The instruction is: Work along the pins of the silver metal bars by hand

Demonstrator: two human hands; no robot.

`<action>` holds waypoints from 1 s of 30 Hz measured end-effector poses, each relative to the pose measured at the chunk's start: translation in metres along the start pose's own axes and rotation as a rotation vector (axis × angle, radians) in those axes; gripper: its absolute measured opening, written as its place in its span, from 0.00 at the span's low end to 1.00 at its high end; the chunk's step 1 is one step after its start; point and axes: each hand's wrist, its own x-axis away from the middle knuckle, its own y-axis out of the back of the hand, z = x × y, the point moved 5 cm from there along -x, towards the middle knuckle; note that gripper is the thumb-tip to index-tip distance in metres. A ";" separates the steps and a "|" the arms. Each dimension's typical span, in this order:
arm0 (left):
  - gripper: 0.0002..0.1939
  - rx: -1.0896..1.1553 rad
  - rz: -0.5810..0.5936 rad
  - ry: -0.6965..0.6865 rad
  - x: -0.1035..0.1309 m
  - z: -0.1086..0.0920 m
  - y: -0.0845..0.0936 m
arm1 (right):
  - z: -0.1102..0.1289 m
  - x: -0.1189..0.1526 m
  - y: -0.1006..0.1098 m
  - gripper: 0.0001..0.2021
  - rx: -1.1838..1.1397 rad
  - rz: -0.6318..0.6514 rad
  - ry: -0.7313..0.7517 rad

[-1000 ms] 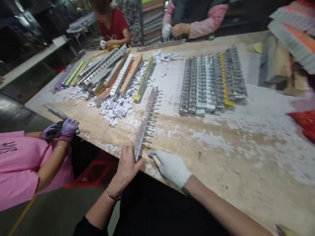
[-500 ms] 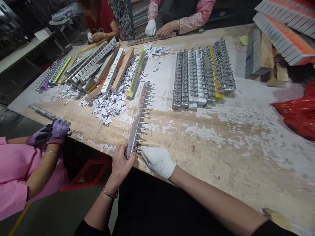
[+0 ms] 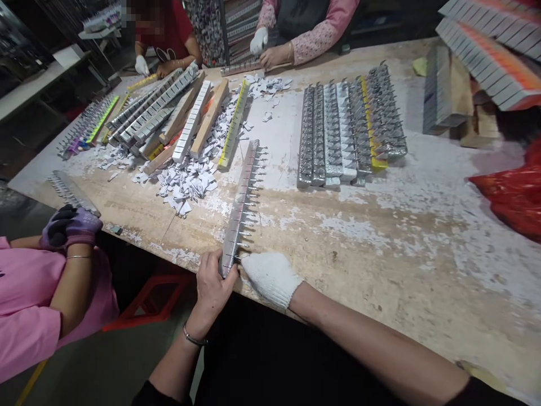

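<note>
A long, grey slotted bar (image 3: 239,211) lies on the table in front of me, its far end pointing away. Thin metal pins (image 3: 253,194) stick out in a row along its right side. Bare and wearing a bracelet, my left hand (image 3: 213,282) is closed around the bar's near end, thumb on the right edge. My right hand (image 3: 270,276), in a white knitted glove, is closed beside that same end. Its fingertips pinch at a thin metal pin (image 3: 237,258) by the bar's side; most of what they hold is hidden by the glove.
Several pin-filled bars (image 3: 346,135) stand in a block at centre right. White paper scraps (image 3: 186,186) and wooden and slotted bars (image 3: 192,121) lie left of centre. A red bag (image 3: 511,192) sits at right. Co-workers occupy the left and far sides; purple gloves (image 3: 78,225) hold another bar.
My hands stay at the bar's near end, shifted slightly. A grey metal piece seen at my right fingertips is now mostly hidden. The co-worker at left has turned their bar, showing its pins.
</note>
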 end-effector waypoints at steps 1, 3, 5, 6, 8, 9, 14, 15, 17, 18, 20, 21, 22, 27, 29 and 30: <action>0.13 -0.009 -0.009 -0.010 0.001 0.000 -0.001 | 0.001 -0.001 0.002 0.06 0.007 0.013 0.018; 0.13 -0.010 -0.014 -0.015 0.002 0.000 -0.002 | 0.003 -0.004 0.006 0.06 0.020 0.037 0.049; 0.14 -0.001 -0.018 -0.017 0.003 0.001 -0.002 | 0.005 -0.006 0.010 0.06 0.034 0.062 0.070; 0.14 0.003 -0.022 -0.019 0.004 0.001 -0.002 | 0.007 -0.007 0.012 0.06 0.045 0.077 0.080; 0.15 0.009 -0.031 -0.027 0.004 0.002 -0.002 | 0.009 -0.009 0.015 0.06 0.071 0.109 0.110; 0.15 0.013 -0.036 -0.028 0.004 0.002 -0.002 | 0.010 -0.010 0.016 0.06 0.082 0.121 0.127; 0.14 0.044 -0.059 -0.020 0.004 0.003 -0.003 | 0.005 -0.012 0.021 0.07 0.091 0.134 0.138; 0.14 0.046 -0.059 -0.019 0.004 0.004 -0.003 | 0.004 -0.011 0.022 0.06 0.086 0.131 0.131; 0.15 0.048 -0.056 -0.019 0.004 0.005 -0.003 | 0.000 -0.010 0.024 0.05 0.076 0.130 0.101; 0.15 0.048 -0.053 -0.021 0.004 0.005 -0.004 | -0.002 -0.010 0.024 0.05 0.071 0.134 0.086; 0.16 0.046 -0.050 -0.031 0.005 0.005 -0.004 | -0.004 -0.008 0.025 0.06 0.067 0.156 0.060; 0.16 0.043 -0.051 -0.034 0.005 0.005 -0.004 | -0.004 -0.008 0.025 0.06 0.068 0.171 0.056; 0.16 0.040 -0.052 -0.035 0.004 0.005 -0.004 | -0.003 -0.007 0.024 0.06 0.070 0.182 0.061; 0.16 0.032 -0.063 -0.039 0.003 0.004 -0.004 | 0.002 -0.008 0.022 0.08 0.111 0.170 0.115; 0.15 0.035 -0.066 -0.045 0.001 0.003 -0.004 | 0.004 -0.011 0.022 0.09 0.129 0.153 0.150; 0.15 0.037 -0.065 -0.047 0.001 0.003 -0.003 | 0.006 -0.012 0.022 0.09 0.137 0.144 0.169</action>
